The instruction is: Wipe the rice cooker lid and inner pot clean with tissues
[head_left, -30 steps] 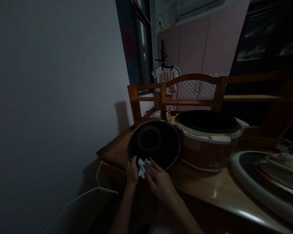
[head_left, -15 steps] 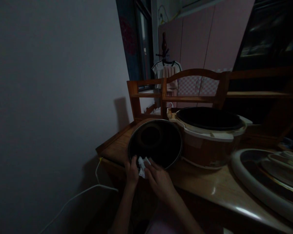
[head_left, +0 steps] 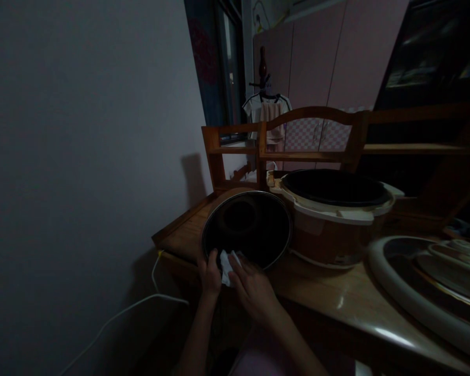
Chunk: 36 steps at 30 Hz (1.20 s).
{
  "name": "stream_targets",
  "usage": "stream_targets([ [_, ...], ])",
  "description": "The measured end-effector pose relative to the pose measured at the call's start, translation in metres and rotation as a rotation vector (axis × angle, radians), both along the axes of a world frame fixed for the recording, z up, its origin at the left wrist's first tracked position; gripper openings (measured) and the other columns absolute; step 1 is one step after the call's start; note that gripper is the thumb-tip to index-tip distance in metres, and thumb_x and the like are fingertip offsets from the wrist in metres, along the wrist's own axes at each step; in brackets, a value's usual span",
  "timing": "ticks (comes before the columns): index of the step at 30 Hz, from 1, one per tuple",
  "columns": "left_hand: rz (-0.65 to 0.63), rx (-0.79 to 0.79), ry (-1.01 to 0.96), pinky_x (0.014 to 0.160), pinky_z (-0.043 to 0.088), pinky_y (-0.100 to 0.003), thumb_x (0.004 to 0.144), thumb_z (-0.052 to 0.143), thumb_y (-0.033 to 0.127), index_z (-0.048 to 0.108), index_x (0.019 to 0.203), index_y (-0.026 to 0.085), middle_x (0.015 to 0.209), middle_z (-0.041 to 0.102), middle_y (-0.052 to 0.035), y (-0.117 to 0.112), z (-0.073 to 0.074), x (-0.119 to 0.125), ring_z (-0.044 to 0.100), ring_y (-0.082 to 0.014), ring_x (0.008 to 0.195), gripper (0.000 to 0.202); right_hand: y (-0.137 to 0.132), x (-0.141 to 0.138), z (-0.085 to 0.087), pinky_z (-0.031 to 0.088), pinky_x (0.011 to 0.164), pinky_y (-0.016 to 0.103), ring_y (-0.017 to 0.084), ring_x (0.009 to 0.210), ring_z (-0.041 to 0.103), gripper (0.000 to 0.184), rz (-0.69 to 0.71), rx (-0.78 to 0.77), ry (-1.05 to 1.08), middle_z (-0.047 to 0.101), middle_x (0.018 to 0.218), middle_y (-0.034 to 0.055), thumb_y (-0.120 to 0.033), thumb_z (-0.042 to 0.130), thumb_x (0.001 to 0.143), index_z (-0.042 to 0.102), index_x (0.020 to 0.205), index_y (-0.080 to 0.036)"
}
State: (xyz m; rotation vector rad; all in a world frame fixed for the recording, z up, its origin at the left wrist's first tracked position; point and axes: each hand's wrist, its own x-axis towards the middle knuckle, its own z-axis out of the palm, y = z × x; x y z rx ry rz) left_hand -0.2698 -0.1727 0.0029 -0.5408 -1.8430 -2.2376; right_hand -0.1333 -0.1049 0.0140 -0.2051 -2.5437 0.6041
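A dark round inner pot (head_left: 246, 230) with a metal rim lies tilted toward me on the wooden table (head_left: 337, 303). My left hand (head_left: 210, 271) grips the pot's near rim, fingers curled over it. My right hand (head_left: 251, 288) presses a crumpled white cloth (head_left: 227, 263) against the rim just beside the left hand, fingers closed on it. The light is dim.
A cooker body (head_left: 332, 214) with a cream rim stands right of the pot. Its lid (head_left: 431, 282) lies at the near right. A wooden rack (head_left: 282, 146) stands behind. A white cable (head_left: 141, 308) hangs off the table's left edge beside the wall.
Both hands and the cloth have stayed at the pot's near rim; the right hand's fingers shifted slightly on the cloth. The view moved a little.
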Motion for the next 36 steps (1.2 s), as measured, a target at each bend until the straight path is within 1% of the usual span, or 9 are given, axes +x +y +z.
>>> stream_targets([
  [4,0.023,-0.001,-0.031,0.099,0.042,-0.035,0.081,0.057,0.036,0.069,0.107,0.019,0.110,0.069,-0.0059,0.000,0.000,0.001,0.059,-0.0236,0.105,0.033,0.000,0.000,0.002,0.035,0.112,0.039,0.020,0.136,0.043,0.045,-0.012,-0.002,-0.016,0.049,0.147,0.0071,-0.034,0.029,0.104,0.041,0.146,-0.024],
  [8,0.041,0.005,-0.063,0.097,0.043,-0.034,0.080,0.059,0.035,0.068,0.106,0.019,0.108,0.068,-0.0048,0.001,-0.002,0.002,0.059,-0.0226,0.103,0.033,-0.001,-0.001,0.004,0.035,0.111,0.041,0.020,0.135,0.044,0.045,-0.030,-0.010,-0.044,0.050,0.145,0.0060,-0.034,0.025,0.105,0.042,0.145,-0.025],
  [12,0.014,0.010,-0.042,0.095,0.044,-0.032,0.080,0.057,0.036,0.068,0.099,0.021,0.104,0.068,-0.0039,0.001,-0.005,0.000,0.060,-0.0215,0.101,0.027,-0.002,-0.004,0.007,0.035,0.109,0.044,0.022,0.133,0.046,0.045,-0.056,-0.019,-0.059,0.052,0.144,0.0048,-0.035,0.023,0.105,0.044,0.144,-0.028],
  [16,0.036,-0.012,-0.022,0.096,0.043,-0.034,0.080,0.057,0.036,0.068,0.095,0.020,0.104,0.068,-0.0052,0.001,-0.005,-0.001,0.060,-0.0223,0.102,0.024,-0.003,-0.007,0.009,0.034,0.108,0.046,0.023,0.130,0.047,0.045,-0.071,-0.024,-0.066,0.054,0.142,0.0041,-0.035,0.022,0.105,0.044,0.143,-0.029],
  [19,0.030,-0.015,-0.026,0.095,0.044,-0.034,0.081,0.056,0.036,0.068,0.095,0.020,0.106,0.068,-0.0055,0.001,-0.004,0.000,0.060,-0.0226,0.102,0.024,-0.003,-0.008,0.009,0.035,0.106,0.046,0.024,0.125,0.050,0.045,-0.087,-0.030,-0.074,0.058,0.138,0.0035,-0.036,0.022,0.104,0.044,0.143,-0.030],
  [25,0.036,0.002,-0.016,0.100,0.041,-0.035,0.080,0.057,0.035,0.068,0.100,0.019,0.108,0.068,-0.0058,0.001,-0.003,0.002,0.059,-0.0230,0.105,0.027,-0.005,-0.010,0.007,0.035,0.104,0.043,0.024,0.122,0.052,0.046,-0.125,-0.026,-0.075,0.062,0.132,0.0045,-0.036,0.021,0.105,0.046,0.143,-0.027],
  [29,0.047,-0.003,-0.006,0.099,0.042,-0.035,0.080,0.057,0.035,0.069,0.100,0.018,0.109,0.069,-0.0068,0.001,-0.001,0.003,0.059,-0.0234,0.105,0.029,-0.005,-0.013,0.006,0.036,0.103,0.042,0.024,0.120,0.053,0.045,-0.135,-0.024,-0.073,0.063,0.131,0.0050,-0.035,0.023,0.105,0.045,0.143,-0.027],
  [34,0.027,0.034,0.001,0.099,0.041,-0.036,0.080,0.058,0.034,0.067,0.109,0.018,0.114,0.068,-0.0070,0.002,0.001,0.004,0.059,-0.0235,0.107,0.034,-0.005,-0.012,0.006,0.037,0.102,0.041,0.023,0.119,0.054,0.044,-0.135,-0.032,-0.052,0.063,0.132,0.0050,-0.035,0.025,0.104,0.045,0.143,-0.027],
  [36,0.032,0.037,0.003,0.100,0.041,-0.036,0.081,0.057,0.034,0.067,0.109,0.018,0.114,0.068,-0.0071,0.002,0.000,0.004,0.058,-0.0237,0.107,0.034,-0.004,-0.012,0.006,0.037,0.102,0.040,0.023,0.120,0.053,0.044,-0.130,-0.034,-0.043,0.063,0.130,0.0051,-0.034,0.025,0.104,0.046,0.142,-0.027],
])
